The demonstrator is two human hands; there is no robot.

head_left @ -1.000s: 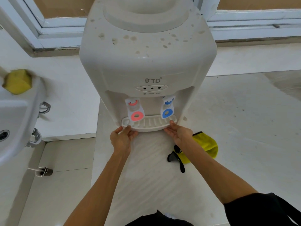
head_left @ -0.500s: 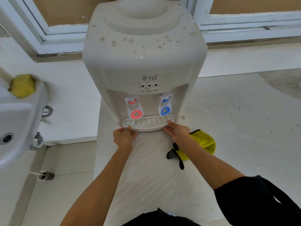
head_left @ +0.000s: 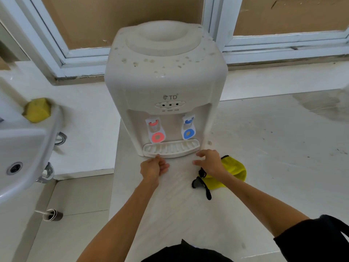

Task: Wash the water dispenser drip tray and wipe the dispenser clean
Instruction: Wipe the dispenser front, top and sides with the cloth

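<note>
The off-white plastic water dispenser (head_left: 166,80) w/ "TD" logo stands upright on the pale tabletop (head_left: 264,157), in front of a white-framed window (head_left: 62,59). Its top has brownish spots. On the front are two taps: the red-pink tap (head_left: 156,131) on the left, the blue tap (head_left: 188,127) on the right. Directly under the taps sits the white ribbed plastic drip tray (head_left: 171,149), seated at the base of the dispenser, its front edge sticking out a little over the tabletop.

The left hand (head_left: 154,168) is just in front of the tray's left part; fingers are loosely curled and hold nothing, and one fingertip is at the tray's front edge, touching or nearly so, I cannot tell which. The right hand (head_left: 209,162) is just in front of the tray's right part, apart from it; fingers are relaxed, slightly bent, released, holding nothing.

Behind the right wrist a yellow cloth item w/ black strap (head_left: 232,173) lies on the tabletop. At the left is a white ceramic sink (head_left: 28,148) w/ a yellow sponge (head_left: 36,110) on its rim. Below the sink, on the tiled floor (head_left: 75,233), lies a small dark roll-like object (head_left: 53,215).
</note>
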